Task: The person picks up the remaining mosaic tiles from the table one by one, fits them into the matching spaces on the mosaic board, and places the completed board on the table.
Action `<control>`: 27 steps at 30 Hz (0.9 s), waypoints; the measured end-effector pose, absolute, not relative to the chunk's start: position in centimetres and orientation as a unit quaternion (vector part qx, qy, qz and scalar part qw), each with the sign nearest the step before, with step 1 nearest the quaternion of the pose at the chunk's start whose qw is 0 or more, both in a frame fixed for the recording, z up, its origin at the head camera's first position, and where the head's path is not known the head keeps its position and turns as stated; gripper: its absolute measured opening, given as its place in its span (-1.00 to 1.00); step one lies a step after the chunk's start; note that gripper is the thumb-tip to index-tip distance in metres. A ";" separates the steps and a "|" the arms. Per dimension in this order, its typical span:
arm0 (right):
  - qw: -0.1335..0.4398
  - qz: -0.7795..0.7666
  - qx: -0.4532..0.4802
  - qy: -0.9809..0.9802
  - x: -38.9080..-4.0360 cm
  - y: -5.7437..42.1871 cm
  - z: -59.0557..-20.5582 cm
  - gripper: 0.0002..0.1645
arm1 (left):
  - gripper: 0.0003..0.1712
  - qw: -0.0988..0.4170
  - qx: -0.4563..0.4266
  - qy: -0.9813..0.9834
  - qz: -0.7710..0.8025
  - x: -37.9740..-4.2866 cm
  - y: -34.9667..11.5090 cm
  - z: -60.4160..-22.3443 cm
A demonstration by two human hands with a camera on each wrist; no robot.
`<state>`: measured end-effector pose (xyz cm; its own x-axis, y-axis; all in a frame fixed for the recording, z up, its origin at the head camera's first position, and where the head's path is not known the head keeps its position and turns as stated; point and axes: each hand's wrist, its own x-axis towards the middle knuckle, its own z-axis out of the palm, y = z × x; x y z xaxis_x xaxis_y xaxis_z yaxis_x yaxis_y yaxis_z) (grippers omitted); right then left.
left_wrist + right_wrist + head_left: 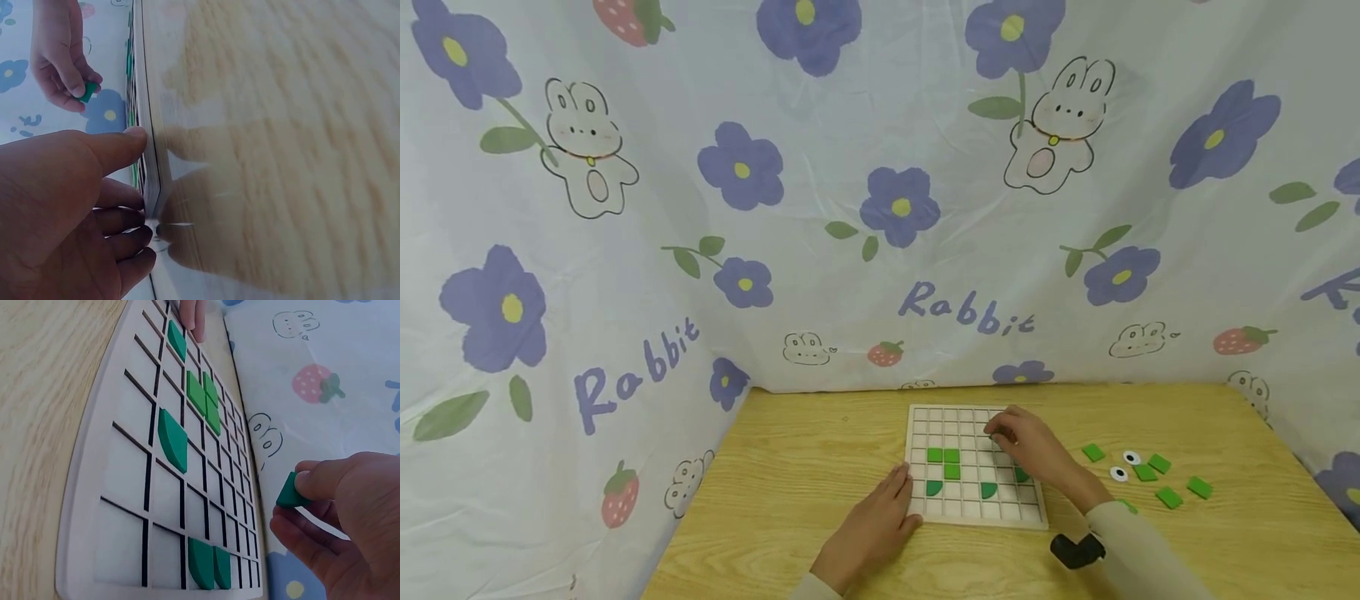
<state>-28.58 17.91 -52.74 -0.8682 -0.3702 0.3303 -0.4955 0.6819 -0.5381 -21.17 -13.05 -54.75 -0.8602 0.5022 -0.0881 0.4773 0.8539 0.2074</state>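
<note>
A pale wooden grid board (977,524) lies on the table, divided into small square cells. My left hand (872,521) rests against its left edge, fingers extended and thumb near the front corner. Over the right part of the board, my right hand (1030,446) pinches a dark green tile (289,492) between thumb and fingers, held above the grid. Three bright green square tiles (952,456) sit together in cells left of centre. Several dark green tiles with one rounded side (988,491) are set in other cells, some partly hidden by my right hand in the head view.
Loose bright green squares (1168,497) lie scattered on the table right of the board. Two round eye pieces (1119,473) are among them. A black object (1077,551) shows by my right sleeve. A printed curtain (820,250) hangs behind the table (790,467).
</note>
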 end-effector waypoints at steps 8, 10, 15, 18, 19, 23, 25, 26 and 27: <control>0.067 0.354 0.212 -0.908 -29.8 16.4 -52.7 -0.78 | -0.22 0.067 0.255 0.959 0.102 -21.2 -13.1 -54.5; 0.059 0.367 0.206 -0.905 -30.0 15.9 -52.6 -0.81 | -0.22 0.067 0.254 0.959 0.106 -21.3 -13.1 -54.5; 0.052 0.378 0.212 -0.900 -30.5 14.9 -52.8 -0.88 | -0.22 0.070 0.248 0.959 0.116 -21.4 -13.1 -54.6; 0.052 0.379 0.218 -0.898 -30.9 14.2 -52.9 -0.88 | -0.22 0.069 0.246 0.959 0.120 -21.5 -13.1 -54.7; 0.051 0.380 0.220 -0.897 -31.0 14.0 -52.9 -0.88 | -0.22 0.068 0.247 0.959 0.120 -21.6 -13.1 -54.7; 0.046 0.385 0.224 -0.894 -31.3 13.2 -53.0 -0.89 | -0.23 0.066 0.251 0.959 0.117 -21.7 -13.2 -55.0; 0.044 0.388 0.231 -0.891 -31.4 12.8 -53.1 -0.89 | -0.23 0.066 0.252 0.959 0.113 -21.8 -13.2 -55.1; 0.045 0.390 0.234 -0.890 -31.5 12.6 -53.1 -0.90 | -0.23 0.066 0.252 0.959 0.111 -21.8 -13.2 -55.1; 0.046 0.391 0.237 -0.888 -31.6 12.3 -53.2 -0.90 | -0.23 0.067 0.252 0.959 0.110 -21.8 -13.2 -55.1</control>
